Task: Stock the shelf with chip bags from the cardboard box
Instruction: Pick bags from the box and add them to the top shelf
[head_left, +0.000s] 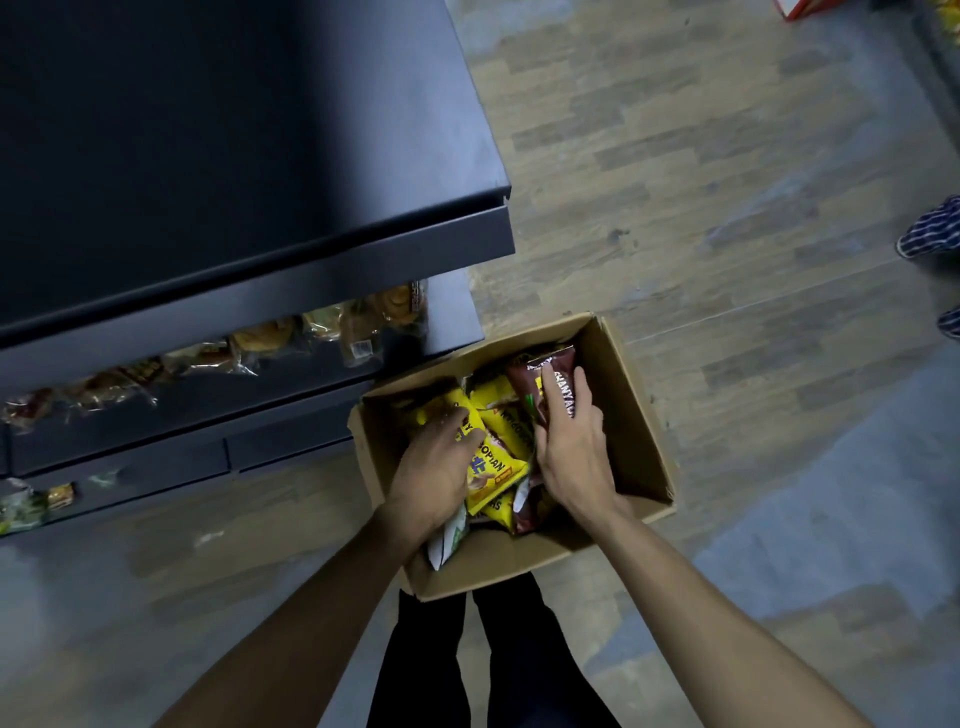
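Both hands (436, 467) (571, 441) grip chip bags (493, 467) in cardboard box (639, 415).

Box (639, 415) sits on the floor (727, 208) at frame centre, bags (493, 467) in it. Shelf (234, 156) fills upper left, just left of the box. Both hands are in the box, left hand (434, 467) left of right hand (574, 447).

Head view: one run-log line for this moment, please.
stage: picking | left hand: grips yellow bag | right hand: grips maroon bag | cardboard box: on floor, bags inside

wood-look floor (727, 156) | cardboard box (639, 415) on it | dark shelf (208, 156) beside
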